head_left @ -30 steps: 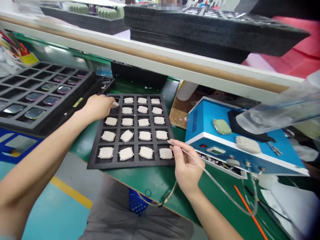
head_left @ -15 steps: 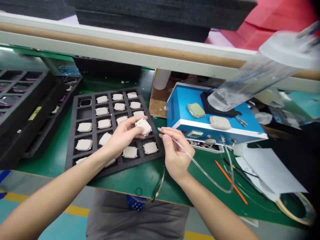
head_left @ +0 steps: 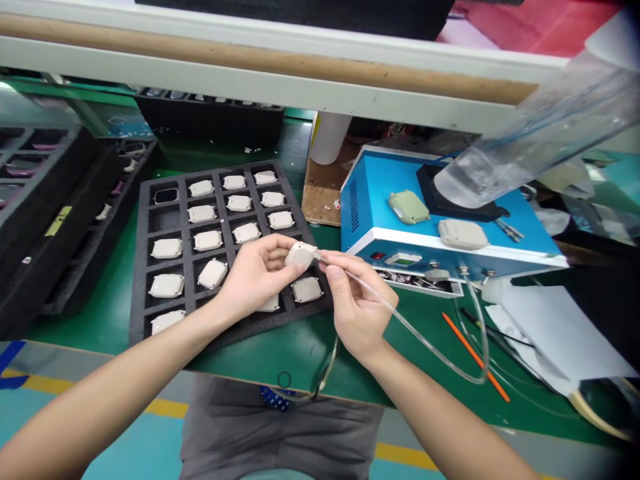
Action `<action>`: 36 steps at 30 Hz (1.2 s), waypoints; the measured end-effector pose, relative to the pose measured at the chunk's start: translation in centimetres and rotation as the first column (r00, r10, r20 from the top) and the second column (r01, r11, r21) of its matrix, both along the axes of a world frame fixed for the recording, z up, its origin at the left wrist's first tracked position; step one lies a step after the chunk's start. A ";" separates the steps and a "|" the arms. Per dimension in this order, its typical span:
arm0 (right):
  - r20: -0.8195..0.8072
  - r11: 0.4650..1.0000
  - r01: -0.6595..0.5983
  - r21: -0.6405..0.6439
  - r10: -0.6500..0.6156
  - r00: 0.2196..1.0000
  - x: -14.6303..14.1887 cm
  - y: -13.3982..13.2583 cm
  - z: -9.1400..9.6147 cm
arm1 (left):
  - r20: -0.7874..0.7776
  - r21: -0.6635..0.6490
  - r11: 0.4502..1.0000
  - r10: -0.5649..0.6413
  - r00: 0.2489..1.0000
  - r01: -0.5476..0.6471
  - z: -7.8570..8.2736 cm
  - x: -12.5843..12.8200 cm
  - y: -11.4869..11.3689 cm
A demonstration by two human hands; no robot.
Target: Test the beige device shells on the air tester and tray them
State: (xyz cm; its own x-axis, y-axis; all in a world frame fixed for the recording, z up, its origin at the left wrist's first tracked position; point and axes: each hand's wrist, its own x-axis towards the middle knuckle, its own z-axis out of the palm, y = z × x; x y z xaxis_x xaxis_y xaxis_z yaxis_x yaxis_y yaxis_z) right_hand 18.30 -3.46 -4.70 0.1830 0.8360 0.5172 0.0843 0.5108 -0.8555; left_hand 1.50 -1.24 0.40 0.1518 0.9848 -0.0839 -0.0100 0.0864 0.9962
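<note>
A beige watch case (head_left: 300,256) is pinched between the thumb and fingers of my left hand (head_left: 257,270), above the right part of the black foam tray (head_left: 141,267). My right hand (head_left: 363,297) is closed on the end of a clear tube (head_left: 415,333). The small tip of the tube meets the right edge of the watch case; whether it enters a hole there I cannot tell. More beige cases (head_left: 167,285) lie in the tray's compartments, and one compartment at the far left has a dark-framed piece (head_left: 166,195).
The tube runs to a blue machine (head_left: 380,187) with a green case (head_left: 409,207) and a beige case (head_left: 463,234) on top. A clear cylinder (head_left: 480,167) leans above it. An orange stick (head_left: 475,357) and papers (head_left: 565,327) lie right; stacked foam trays (head_left: 65,220) stand left.
My left hand has turned the watch case and shifted it slightly right. The tube's tip, apart from the case before, now touches its edge. The whole view has shifted a little.
</note>
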 end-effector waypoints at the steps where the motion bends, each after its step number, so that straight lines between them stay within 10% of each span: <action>1: 0.007 1.000 -0.003 0.000 0.003 1.000 0.0 0.0 0.0 | 0.005 0.002 1.000 -0.004 1.000 0.004 -0.1 0.1 -0.1; 36: 0.092 1.000 0.011 0.002 -0.011 0.996 0.3 -0.1 0.4 | -0.050 0.115 0.992 -0.045 0.998 0.051 -0.3 0.4 -0.8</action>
